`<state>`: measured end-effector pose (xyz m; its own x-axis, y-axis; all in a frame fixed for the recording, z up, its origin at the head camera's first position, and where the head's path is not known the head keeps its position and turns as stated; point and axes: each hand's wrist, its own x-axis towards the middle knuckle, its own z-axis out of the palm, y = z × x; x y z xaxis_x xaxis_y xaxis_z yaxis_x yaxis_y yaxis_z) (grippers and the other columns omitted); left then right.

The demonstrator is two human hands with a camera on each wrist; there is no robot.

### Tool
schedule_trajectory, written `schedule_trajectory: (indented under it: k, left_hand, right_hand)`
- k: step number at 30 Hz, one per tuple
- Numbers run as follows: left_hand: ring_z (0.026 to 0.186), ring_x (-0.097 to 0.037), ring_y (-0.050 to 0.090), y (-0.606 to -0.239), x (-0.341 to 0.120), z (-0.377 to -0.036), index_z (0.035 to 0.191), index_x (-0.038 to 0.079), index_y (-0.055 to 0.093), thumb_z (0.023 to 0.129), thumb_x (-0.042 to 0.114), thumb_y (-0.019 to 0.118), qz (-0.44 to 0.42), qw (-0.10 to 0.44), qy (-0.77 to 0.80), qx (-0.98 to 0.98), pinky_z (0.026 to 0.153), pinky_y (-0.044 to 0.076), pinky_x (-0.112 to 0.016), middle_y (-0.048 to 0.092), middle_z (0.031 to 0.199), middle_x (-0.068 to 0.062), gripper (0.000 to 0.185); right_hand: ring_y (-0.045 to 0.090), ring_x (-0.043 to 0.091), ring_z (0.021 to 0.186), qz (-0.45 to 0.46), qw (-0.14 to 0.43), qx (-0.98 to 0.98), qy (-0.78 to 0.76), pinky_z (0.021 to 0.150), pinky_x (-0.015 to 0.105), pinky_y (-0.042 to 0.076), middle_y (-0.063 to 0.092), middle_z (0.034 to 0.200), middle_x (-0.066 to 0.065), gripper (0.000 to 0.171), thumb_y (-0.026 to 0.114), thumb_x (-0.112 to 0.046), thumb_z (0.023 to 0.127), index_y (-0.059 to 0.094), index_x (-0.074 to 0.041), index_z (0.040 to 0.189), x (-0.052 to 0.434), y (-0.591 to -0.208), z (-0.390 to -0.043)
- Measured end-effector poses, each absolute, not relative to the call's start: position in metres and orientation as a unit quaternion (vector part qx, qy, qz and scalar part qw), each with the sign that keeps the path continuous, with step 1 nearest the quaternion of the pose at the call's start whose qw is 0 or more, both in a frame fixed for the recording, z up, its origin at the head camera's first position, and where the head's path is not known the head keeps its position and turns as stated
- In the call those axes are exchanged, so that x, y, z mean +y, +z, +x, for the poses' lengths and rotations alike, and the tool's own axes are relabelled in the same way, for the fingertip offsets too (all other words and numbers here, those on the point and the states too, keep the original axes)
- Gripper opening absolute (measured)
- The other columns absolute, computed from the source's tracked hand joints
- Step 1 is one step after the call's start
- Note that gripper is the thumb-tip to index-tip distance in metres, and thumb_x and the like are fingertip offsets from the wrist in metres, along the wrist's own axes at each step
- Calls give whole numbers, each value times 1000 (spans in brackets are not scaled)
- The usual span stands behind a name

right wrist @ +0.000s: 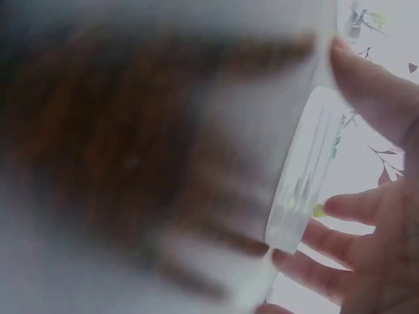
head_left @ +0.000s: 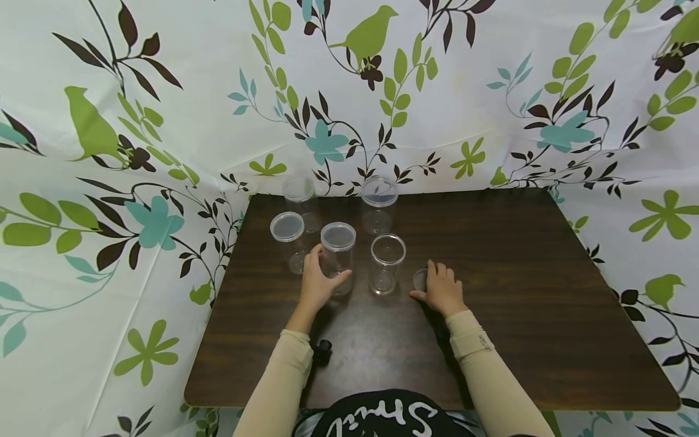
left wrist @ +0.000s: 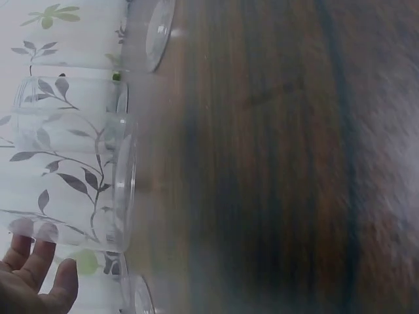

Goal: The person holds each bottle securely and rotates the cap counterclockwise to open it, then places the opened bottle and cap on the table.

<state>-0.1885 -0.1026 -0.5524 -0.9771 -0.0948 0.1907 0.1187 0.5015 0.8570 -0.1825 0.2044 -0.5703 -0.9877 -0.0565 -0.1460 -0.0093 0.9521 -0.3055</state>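
Both arms are covered by long, close-fitting beige sleeves (head_left: pixel 284 376) that end at the wrists, where the bare hands emerge. A small dark marking is seen near the right cuff (head_left: pixel 483 341). A black garment (head_left: pixel 382 419) with white cursive lettering is worn on the torso, at the near edge.

A clear plastic jar (head_left: pixel 338 258) with its clear lid on stood upright on the dark wooden table (head_left: pixel 519 273), near the front of a group of like jars, and the left hand (head_left: pixel 318 283) curled round its lower half. Just right of it stood an open jar (head_left: pixel 386 264), upright and lidless. A small clear round lid (head_left: pixel 420 280) lay flat on the table just right of that jar, with the right hand (head_left: pixel 442 289) resting over it, fingertips at its rim.
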Motion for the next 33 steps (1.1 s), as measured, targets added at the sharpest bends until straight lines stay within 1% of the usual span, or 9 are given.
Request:
schedule_trajectory:
  k: [3, 6, 11, 15, 18, 20, 24, 29, 33]
  left_hand:
    - [113, -33, 48, -553, -106, -185, 144, 9, 42, 73, 32, 92, -12, 109, -496, -861, 100, 43, -53, 48, 123, -17, 90]
    - [111, -34, 49, -554, -110, -182, 144, 9, 42, 74, 32, 91, -15, 113, -497, -860, 99, 43, -53, 47, 120, -17, 89]
    - [113, -36, 47, -558, -116, -176, 144, 6, 40, 75, 28, 89, -29, 124, -517, -846, 98, 42, -55, 45, 119, -18, 87]
    - [116, -36, 48, -562, -121, -174, 145, 5, 38, 76, 26, 87, -53, 131, -537, -832, 100, 41, -55, 45, 122, -17, 88]
    - [116, -34, 51, -564, -124, -173, 144, 2, 38, 75, 17, 86, -75, 135, -561, -813, 103, 40, -50, 47, 123, -18, 85]
    - [117, -33, 52, -564, -126, -172, 144, 1, 38, 74, 12, 86, -85, 132, -575, -803, 105, 38, -46, 47, 125, -18, 85]
    - [123, -37, 47, -562, -127, -168, 146, -4, 36, 71, 3, 85, -99, 120, -588, -794, 108, 34, -43, 44, 132, -24, 90]
    - [121, -37, 45, -553, -130, -164, 145, -7, 39, 67, -1, 86, -135, 130, -584, -790, 107, 35, -40, 46, 132, -26, 91]
    - [114, -26, 48, -549, -133, -162, 145, 3, 45, 68, 14, 89, -177, 133, -565, -795, 99, 39, -37, 49, 128, -16, 89]
  right_hand:
    - [35, 54, 132, -12, 53, 986, -158, 98, 74, 34, 36, 148, 35, 98, 74, -49, 90, 26, 8, 155, 206, -565, -181]
    - [39, 55, 129, -13, -7, 988, -155, 95, 75, 36, 41, 143, 36, 89, 72, -43, 93, 31, 9, 152, 203, -556, -181]
    - [50, 51, 114, -9, -207, 956, -209, 84, 64, 47, 52, 129, 31, 59, 74, -22, 93, 50, 6, 138, 191, -539, -181]
    - [51, 45, 102, -22, -376, 871, -315, 82, 57, 44, 56, 120, 25, 34, 65, -9, 93, 59, 3, 124, 175, -513, -175]
    - [51, 45, 95, -84, -463, 804, -363, 82, 54, 41, 57, 110, 25, 28, 61, -7, 90, 61, 5, 115, 156, -494, -168]
    - [50, 44, 93, -132, -486, 774, -384, 83, 50, 41, 56, 107, 26, 28, 59, -8, 89, 61, 7, 112, 141, -484, -162]
    - [51, 42, 106, -212, -432, 748, -457, 91, 42, 41, 54, 115, 27, 34, 59, -10, 90, 57, 10, 117, 112, -470, -148]
    - [43, 34, 134, -263, -226, 757, -554, 109, 46, 38, 43, 146, 18, 53, 63, -11, 97, 41, 0, 144, 86, -455, -137]
    - [37, 28, 142, -256, -92, 766, -583, 114, 52, 33, 36, 155, 10, 70, 66, -21, 99, 28, -8, 156, 71, -452, -134]
